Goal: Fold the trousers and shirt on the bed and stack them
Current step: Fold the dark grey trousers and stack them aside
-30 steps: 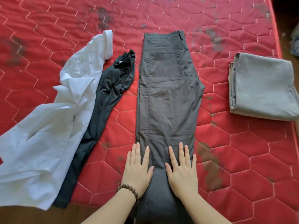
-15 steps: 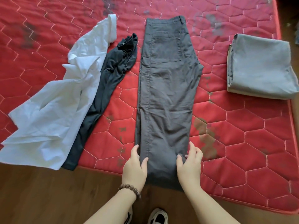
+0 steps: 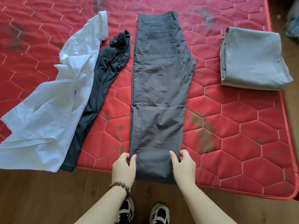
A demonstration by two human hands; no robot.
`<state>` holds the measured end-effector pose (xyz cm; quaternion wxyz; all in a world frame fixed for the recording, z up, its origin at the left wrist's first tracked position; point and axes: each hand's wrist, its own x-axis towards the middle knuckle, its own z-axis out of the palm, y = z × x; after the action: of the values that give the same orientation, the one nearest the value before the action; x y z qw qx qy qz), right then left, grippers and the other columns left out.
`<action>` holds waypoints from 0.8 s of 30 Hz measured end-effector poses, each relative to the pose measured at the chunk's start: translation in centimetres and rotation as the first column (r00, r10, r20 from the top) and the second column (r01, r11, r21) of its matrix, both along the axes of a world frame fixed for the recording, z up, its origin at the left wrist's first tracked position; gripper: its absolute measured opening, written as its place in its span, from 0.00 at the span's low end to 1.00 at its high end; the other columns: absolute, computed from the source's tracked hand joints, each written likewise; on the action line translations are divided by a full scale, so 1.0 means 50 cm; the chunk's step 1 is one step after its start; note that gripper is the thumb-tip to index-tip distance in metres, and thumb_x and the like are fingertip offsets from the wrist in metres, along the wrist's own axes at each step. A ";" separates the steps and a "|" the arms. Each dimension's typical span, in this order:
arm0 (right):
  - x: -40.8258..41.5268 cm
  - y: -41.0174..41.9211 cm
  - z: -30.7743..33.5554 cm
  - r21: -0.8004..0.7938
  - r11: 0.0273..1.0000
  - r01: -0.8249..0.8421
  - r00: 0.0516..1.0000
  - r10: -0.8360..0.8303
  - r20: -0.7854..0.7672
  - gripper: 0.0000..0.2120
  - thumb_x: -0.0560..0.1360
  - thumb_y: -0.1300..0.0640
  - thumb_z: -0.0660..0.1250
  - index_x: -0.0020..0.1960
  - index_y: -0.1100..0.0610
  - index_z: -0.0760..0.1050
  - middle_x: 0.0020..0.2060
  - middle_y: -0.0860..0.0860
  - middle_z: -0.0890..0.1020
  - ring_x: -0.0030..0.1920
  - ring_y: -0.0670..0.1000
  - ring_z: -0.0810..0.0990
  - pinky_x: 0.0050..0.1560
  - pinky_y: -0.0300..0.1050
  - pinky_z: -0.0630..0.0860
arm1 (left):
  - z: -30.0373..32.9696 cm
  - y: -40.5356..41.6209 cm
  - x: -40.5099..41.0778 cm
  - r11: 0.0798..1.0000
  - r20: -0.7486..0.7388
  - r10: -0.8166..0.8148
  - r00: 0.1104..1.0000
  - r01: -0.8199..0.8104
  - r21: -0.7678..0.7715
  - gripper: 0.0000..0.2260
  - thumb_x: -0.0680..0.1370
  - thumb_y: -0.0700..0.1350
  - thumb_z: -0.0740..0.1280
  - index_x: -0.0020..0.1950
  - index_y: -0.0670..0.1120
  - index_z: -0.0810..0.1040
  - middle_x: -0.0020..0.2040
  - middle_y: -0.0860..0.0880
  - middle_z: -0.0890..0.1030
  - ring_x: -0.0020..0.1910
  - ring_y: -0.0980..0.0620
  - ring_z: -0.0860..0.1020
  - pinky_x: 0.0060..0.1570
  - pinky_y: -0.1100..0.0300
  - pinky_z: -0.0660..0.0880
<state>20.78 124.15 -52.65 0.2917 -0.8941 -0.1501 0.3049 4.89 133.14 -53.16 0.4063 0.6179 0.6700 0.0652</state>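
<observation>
While both forearms reach in from the bottom edge, two black-and-white sneakers (image 3: 143, 212) stand on the brown wood floor (image 3: 40, 196) between them. Left wrist wears a brown bead bracelet (image 3: 120, 187).

Left hand (image 3: 124, 167) pinches the left edge of the trousers' leg end, thumb on top of the fabric, fingers curled at the edge. Right hand (image 3: 183, 165) does the same on the right edge, thumb on top, fingers wrapped round the side. Both hands grip cloth, neither is flat or open.

Dark grey trousers (image 3: 159, 94) lie lengthwise on the red quilted bed (image 3: 242, 126), folded leg over leg, one back pocket facing up, waistband at the far end. Leg ends hang just over the near bed edge, at the hands. Some creases across the knee area.

Left of the trousers, apart from them: a crumpled black garment (image 3: 100, 88), long and narrow, running diagonally. Touching its left side, partly over it, a white shirt (image 3: 53, 107), unfolded and wrinkled, one cuff toward the far end, near hem at the bed edge.

Right of the trousers, well apart: a folded light grey garment (image 3: 254, 59), near the right bed edge, squared up.

Bed cover shows dark worn patches, near the trousers' right side and along the far area.
</observation>
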 end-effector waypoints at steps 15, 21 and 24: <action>0.108 0.044 0.212 0.400 0.910 0.108 0.900 0.081 -0.428 0.05 0.76 0.64 0.67 0.49 0.60 0.81 0.45 0.55 0.86 0.46 0.50 0.84 0.46 0.40 0.78 | 0.234 0.125 0.025 0.964 0.585 -0.066 0.808 0.203 -0.173 0.04 0.75 0.39 0.70 0.41 0.44 0.83 0.37 0.53 0.85 0.37 0.60 0.80 0.37 0.69 0.74; 0.225 0.234 0.247 0.506 0.862 0.034 0.937 0.149 -0.317 0.10 0.78 0.66 0.63 0.56 0.58 0.78 0.49 0.55 0.84 0.51 0.52 0.81 0.55 0.47 0.77 | 0.270 0.287 0.130 0.970 0.607 -0.193 0.771 0.244 -0.001 0.15 0.74 0.31 0.68 0.59 0.42 0.77 0.54 0.45 0.82 0.54 0.51 0.80 0.59 0.56 0.76; 0.258 0.273 0.218 0.396 0.909 -0.131 0.939 0.242 -0.244 0.15 0.77 0.65 0.63 0.63 0.60 0.75 0.53 0.53 0.82 0.56 0.53 0.80 0.60 0.43 0.75 | 0.224 0.332 0.156 0.953 0.449 -0.287 0.846 0.302 0.039 0.24 0.74 0.36 0.69 0.69 0.41 0.70 0.65 0.43 0.76 0.64 0.49 0.74 0.68 0.53 0.68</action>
<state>33.66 137.80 -41.77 0.4444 -0.7492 -0.2470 0.4244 12.66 149.73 -41.98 0.5654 0.6744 0.4561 0.1323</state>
